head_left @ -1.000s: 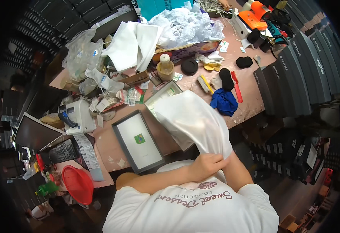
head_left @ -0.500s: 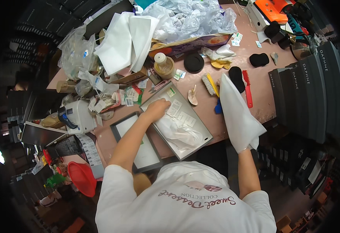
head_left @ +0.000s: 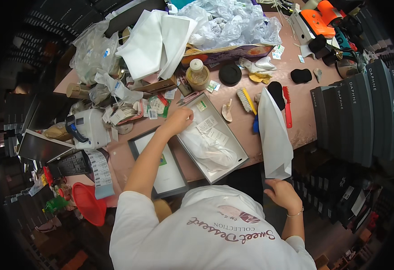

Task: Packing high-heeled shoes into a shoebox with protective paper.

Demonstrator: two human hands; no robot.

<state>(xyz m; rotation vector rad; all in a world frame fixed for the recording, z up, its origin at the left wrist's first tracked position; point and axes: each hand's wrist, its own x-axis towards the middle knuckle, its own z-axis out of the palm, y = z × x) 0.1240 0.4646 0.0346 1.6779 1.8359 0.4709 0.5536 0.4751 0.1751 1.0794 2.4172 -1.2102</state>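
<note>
My left hand (head_left: 179, 121) is closed at the left wall of a grey shoebox (head_left: 238, 148), fingers curled over the inside. What they grip is hidden. Inside the box lies something wrapped in thin white material (head_left: 210, 153), with white printed tags (head_left: 207, 123) on top. My right hand (head_left: 284, 194) is open, thumb and fingers apart, just below the near end of a long white cloth-like bag (head_left: 275, 144). That bag lies over the right front edge of the table. Beside the box, partly behind my left forearm, is a grey lid or shallow tray (head_left: 165, 180).
At the back stands a carton of crumpled plastic (head_left: 228, 27), beside white sheets (head_left: 143, 49). A bottle (head_left: 198, 74), a yellow brush (head_left: 246, 100) and a red brush (head_left: 288, 108) lie beyond the box. Dark boxes (head_left: 354, 117) are stacked right, a label printer (head_left: 91, 128) left.
My right hand has come out of the white bag toward me, and the bag now hangs flatter. My left hand has shifted slightly toward the box's left wall.
</note>
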